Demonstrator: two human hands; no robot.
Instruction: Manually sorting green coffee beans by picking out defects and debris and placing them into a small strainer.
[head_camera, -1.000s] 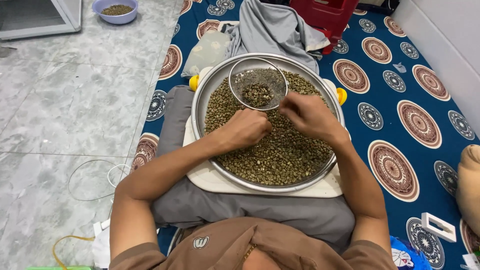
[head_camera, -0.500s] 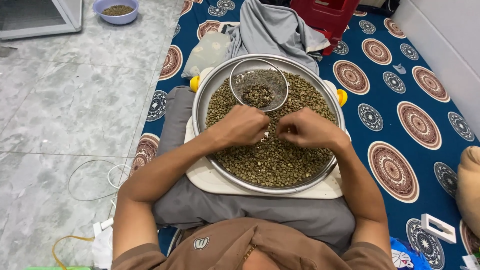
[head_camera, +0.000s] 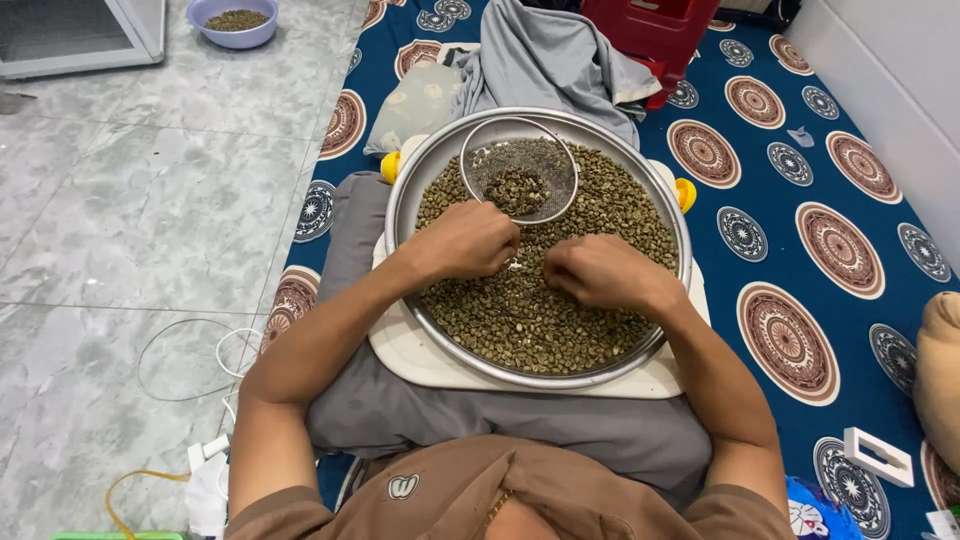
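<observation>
Head view. A round metal tray (head_camera: 400, 215) is resting on a white board (head_camera: 420, 355), which is lying across the person's lap on grey fabric (head_camera: 400, 410). The tray is holding a layer of greenish beans (head_camera: 600, 200) that is reaching its raised rim on all sides. A small wire-mesh sieve (head_camera: 550, 160) is sitting inside the tray at the far edge, holding a small heap of darker beans.

The left hand (head_camera: 465, 240) is lying curled on the beans just in front of the sieve, knuckles up, fingers drawn together; whether it is pinching a bean cannot be told. The right hand (head_camera: 595, 270) is lying beside it on the beans, also curled with fingers bent under; what it is gripping cannot be told. The two hands are sitting near each other with a narrow gap between them at the tray centre.

The near and right portions of the bean layer are lying uncovered. The board is projecting past the tray rim on the near side. Yellow knobs (head_camera: 684, 194) are showing at both sides of the tray.

The blue patterned mat (head_camera: 800, 250) is extending to the right. A grey cloth (head_camera: 550, 60) and a red stool (head_camera: 655, 30) are lying beyond the far rim. The tiled floor (head_camera: 150, 200) is lying to the left, with a purple bowl (head_camera: 232, 20) of beans well apart from the tray.
</observation>
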